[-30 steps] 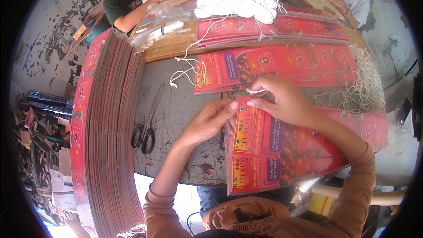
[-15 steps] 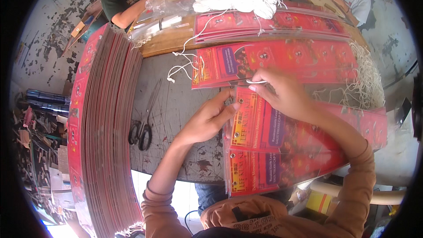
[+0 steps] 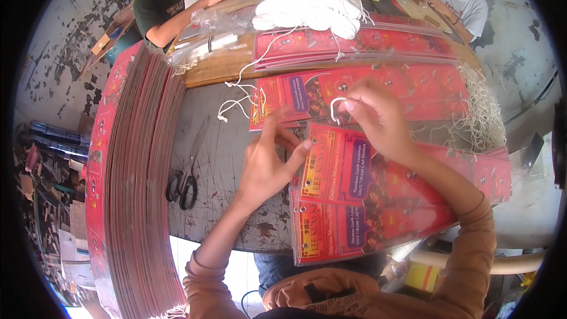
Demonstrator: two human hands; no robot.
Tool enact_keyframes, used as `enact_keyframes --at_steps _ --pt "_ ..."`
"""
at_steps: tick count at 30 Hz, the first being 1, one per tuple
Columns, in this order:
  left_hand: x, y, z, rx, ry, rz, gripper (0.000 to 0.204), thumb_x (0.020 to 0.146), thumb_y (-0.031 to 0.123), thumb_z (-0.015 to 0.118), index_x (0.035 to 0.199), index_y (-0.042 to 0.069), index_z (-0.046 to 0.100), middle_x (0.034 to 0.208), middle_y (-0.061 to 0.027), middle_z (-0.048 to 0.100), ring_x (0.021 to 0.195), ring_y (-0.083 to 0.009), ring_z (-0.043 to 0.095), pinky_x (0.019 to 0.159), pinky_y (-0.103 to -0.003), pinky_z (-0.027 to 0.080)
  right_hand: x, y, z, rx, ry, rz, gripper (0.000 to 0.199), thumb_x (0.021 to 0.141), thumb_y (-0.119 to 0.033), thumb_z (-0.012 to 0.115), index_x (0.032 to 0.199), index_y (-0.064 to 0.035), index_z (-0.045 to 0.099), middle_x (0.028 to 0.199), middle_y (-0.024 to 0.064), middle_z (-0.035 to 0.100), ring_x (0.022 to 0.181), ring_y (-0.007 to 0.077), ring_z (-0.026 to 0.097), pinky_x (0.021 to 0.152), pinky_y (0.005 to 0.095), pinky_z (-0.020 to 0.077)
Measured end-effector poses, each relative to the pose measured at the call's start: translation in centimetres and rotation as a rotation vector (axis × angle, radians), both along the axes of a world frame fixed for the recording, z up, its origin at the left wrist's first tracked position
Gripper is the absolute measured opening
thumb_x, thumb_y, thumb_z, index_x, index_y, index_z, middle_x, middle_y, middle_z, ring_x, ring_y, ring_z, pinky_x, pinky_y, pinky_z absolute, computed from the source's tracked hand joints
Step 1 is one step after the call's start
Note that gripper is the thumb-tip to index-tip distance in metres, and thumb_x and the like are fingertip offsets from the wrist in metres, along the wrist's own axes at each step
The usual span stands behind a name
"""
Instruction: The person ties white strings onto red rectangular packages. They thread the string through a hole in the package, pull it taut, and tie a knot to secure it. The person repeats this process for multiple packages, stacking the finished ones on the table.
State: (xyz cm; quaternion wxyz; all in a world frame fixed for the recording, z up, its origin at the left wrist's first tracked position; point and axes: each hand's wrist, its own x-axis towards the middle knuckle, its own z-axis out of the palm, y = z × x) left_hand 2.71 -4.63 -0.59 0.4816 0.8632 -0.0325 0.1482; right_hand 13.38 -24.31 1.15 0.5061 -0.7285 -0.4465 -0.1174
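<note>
In the head view, the worker by me has the right hand [image 3: 378, 118] raised over the near cards, thumb and finger pinched on a short white cord [image 3: 335, 105] that curls in a loop from the fingertips. The left hand [image 3: 266, 162] is loosely open, fingers parted and holding nothing I can make out. Its thumb comes right up to the left edge of the top red card [image 3: 339, 168]; I can't tell whether the two touch.

That card lies tilted across a lower red card [image 3: 331, 239], just in front of the worker, and each has two metal eyelets at its yellow end. Farther over the grey tabletop [image 3: 248, 230] lies another red card [image 3: 360, 94], with a tangle of string [image 3: 484, 112] at its right end and a white hank [image 3: 310, 10] of cord beyond. Black-handled scissors [image 3: 182, 189] lie left of the left hand, beside a tall stack of cards [image 3: 142, 195]. Across the table, I see a person in a dark shirt [image 3: 168, 12] and another in a pale shirt [image 3: 463, 9].
</note>
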Motion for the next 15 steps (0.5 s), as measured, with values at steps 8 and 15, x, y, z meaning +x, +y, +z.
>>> enact_keyframes --at_steps 8,15 --pt "-0.5 0.3 0.4 0.133 -0.394 -0.198 0.035 0.076 0.015 0.076 0.106 0.003 0.063 0.098 -0.0086 0.054 0.085 -0.0232 0.061 0.075 -0.035 0.051 -2.2 0.1 2.1 -0.202 -0.190 0.237 0.008 0.086 -0.015 0.066 0.090 -0.0087 0.064 0.075 0.0080 0.060 0.063 0.0236 0.056 0.056 0.0339 0.0430" --pt "-0.4 1.2 0.4 -0.025 -0.423 -0.066 0.005 0.084 0.003 0.063 0.087 0.000 0.060 0.086 -0.0085 0.058 0.081 -0.0179 0.060 0.070 -0.030 0.048 -1.8 -1.6 4.5 -0.433 0.416 0.351 0.022 0.092 -0.026 0.061 0.083 -0.0061 0.063 0.061 -0.0003 0.051 0.049 0.0065 0.045 0.045 0.0245 0.0338"
